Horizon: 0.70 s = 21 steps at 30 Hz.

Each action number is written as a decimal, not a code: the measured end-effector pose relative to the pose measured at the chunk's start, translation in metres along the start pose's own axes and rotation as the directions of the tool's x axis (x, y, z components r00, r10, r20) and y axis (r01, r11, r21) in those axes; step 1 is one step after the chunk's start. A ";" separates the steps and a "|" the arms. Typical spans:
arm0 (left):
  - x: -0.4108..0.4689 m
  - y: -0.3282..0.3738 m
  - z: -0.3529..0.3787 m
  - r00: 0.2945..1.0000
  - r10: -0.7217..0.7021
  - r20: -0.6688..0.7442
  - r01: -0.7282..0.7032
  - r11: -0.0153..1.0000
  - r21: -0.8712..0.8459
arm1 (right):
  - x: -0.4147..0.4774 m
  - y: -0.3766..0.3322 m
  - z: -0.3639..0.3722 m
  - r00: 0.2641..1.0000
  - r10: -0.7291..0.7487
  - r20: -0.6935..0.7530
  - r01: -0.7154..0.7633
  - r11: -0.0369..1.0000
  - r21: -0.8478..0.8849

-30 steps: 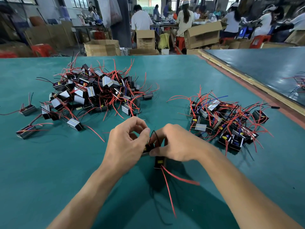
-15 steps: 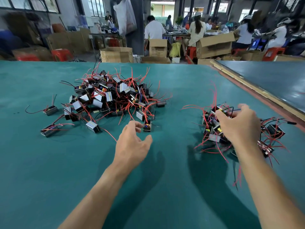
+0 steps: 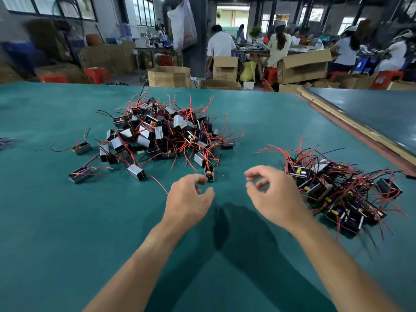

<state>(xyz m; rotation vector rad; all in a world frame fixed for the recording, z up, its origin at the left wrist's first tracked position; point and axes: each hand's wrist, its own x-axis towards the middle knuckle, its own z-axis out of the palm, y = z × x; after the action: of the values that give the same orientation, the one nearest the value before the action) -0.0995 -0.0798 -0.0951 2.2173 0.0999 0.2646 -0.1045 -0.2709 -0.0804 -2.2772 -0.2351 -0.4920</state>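
1. Your hands are apart and empty. The left hand point(image 3: 189, 200) has its fingers loosely curled, with the tips just beside a small black module point(image 3: 209, 174); contact cannot be confirmed. The right hand point(image 3: 273, 197) hovers loosely curled over bare tabletop point(image 3: 67, 221), holding nothing.
2. Location of the work piece: the module stands on the tabletop at the near edge of the left pile point(image 3: 157, 131), a heap of like units with red leads.
3. Change noted: a second ago both hands were joined on one module, its red leads trailing. Half a second ago your right hand was out over the right pile point(image 3: 333, 190). It has since come back toward the centre without that unit.
4. Finding: that unit is judged finished and placed with the right pile. The left hand has moved closer to the next module, so a new cycle appears to be starting.
5. Outstanding: the module is not yet gripped.
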 end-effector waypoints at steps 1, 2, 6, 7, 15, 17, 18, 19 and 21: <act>-0.001 0.001 0.000 1.000 0.023 -0.002 -0.023 0.999 -0.028 | -0.001 0.001 0.002 0.999 0.000 0.047 0.000 1.000 -0.005; -0.003 0.004 0.000 0.999 0.051 0.008 -0.050 0.996 -0.073 | -0.002 0.002 0.004 0.996 0.000 0.085 0.001 1.000 -0.014; -0.012 0.017 -0.007 0.954 0.156 0.255 -0.053 0.928 -0.369 | -0.006 0.003 0.006 0.962 -0.012 0.274 0.017 1.000 -0.014; -0.014 0.020 -0.009 0.932 0.192 0.307 -0.050 0.908 -0.417 | -0.006 0.003 0.006 0.950 -0.036 0.310 0.037 0.999 0.001; 0.016 -0.006 -0.027 0.976 -0.128 -0.177 0.080 0.963 -0.256 | -0.004 0.005 0.004 0.952 0.015 0.306 0.007 0.998 -0.069; 0.026 -0.026 -0.035 0.951 -0.130 -0.281 0.151 0.987 0.054 | -0.002 0.007 0.002 0.956 0.054 0.288 -0.043 0.998 -0.044; 0.028 -0.033 -0.039 0.954 -0.135 -0.267 0.175 0.976 0.129 | -0.002 0.008 0.002 0.957 0.071 0.282 -0.062 0.997 -0.043; 0.030 -0.039 -0.041 0.961 -0.138 -0.240 0.183 0.967 0.175 | -0.001 0.008 0.001 0.958 0.088 0.273 -0.077 0.996 -0.050; 0.032 -0.046 -0.043 0.977 -0.119 -0.177 0.167 0.943 0.287 | 0.001 0.009 0.000 0.960 0.122 0.253 -0.112 0.992 -0.055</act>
<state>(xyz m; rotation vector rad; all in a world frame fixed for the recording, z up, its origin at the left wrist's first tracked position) -0.0766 -0.0131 -0.1011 2.4734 0.4114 0.3630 -0.1006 -0.2766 -0.0860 -2.3758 -0.2181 -0.1406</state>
